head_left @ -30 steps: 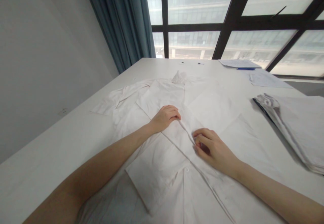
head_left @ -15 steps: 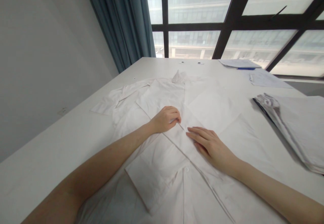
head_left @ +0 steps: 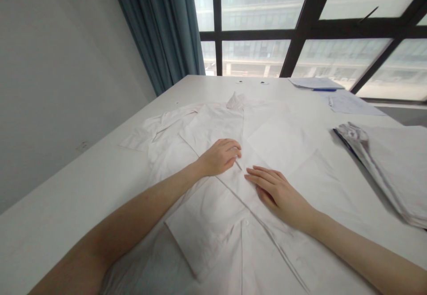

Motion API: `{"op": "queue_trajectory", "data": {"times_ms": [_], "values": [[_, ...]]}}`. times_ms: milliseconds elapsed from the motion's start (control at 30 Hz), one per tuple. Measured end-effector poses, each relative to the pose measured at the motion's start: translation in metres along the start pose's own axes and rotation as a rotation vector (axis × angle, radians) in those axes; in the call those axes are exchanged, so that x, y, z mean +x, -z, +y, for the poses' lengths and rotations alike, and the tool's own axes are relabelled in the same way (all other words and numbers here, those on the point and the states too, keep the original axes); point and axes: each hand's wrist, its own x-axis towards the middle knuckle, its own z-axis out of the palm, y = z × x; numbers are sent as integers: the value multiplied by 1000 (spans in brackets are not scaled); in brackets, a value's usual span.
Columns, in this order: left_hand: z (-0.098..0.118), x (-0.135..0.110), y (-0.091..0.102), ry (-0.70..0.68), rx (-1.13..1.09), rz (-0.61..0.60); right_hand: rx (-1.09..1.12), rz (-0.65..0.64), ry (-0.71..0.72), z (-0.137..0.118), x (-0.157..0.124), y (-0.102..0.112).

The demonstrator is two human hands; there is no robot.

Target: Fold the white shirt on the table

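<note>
A white shirt [head_left: 213, 219] is spread across the white table, its collar [head_left: 235, 101] at the far end and one sleeve [head_left: 147, 130] out to the left. A folded sleeve with its cuff [head_left: 196, 259] crosses the front of it. Over the shirt's middle, my left hand [head_left: 222, 156] has its fingers curled and pinched at the fabric. A short raised fold or edge shows just by the fingertips. My right hand [head_left: 271, 188] lies palm down on the shirt, fingers stretched out and holding nothing, its tips a little short of my left hand.
Folded white garments [head_left: 396, 166] lie stacked at the right. Farther back are papers [head_left: 313, 83] with a blue pen [head_left: 324, 90] on them. A blue curtain [head_left: 163, 28] and a wall [head_left: 66, 64] stand to the left, with a dark-framed window behind.
The fingers of my left hand have shifted slightly to the right and loosened a little, baring more of the small raised fold. My right hand has barely moved.
</note>
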Motion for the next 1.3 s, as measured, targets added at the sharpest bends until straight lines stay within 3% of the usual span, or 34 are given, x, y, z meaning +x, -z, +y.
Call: {"op": "queue_trajectory", "data": {"times_ms": [133,400,633,833,1133,1300], "values": [[-1,-4,1,-264,20,-49,17,28,-5,-1,0,0],[-12,-12,4,-293,118,-40,22,27,-6,0,0,0],[-16,-14,3,-87,210,4,15,24,-4,0,0,1],[-20,-10,-1,115,163,33,-32,12,25,1,0,-1],[-17,-5,-1,301,170,-233,-105,-79,47,1,0,0],[-16,-7,-2,307,192,-274,-118,-145,85,0,0,5]]}}
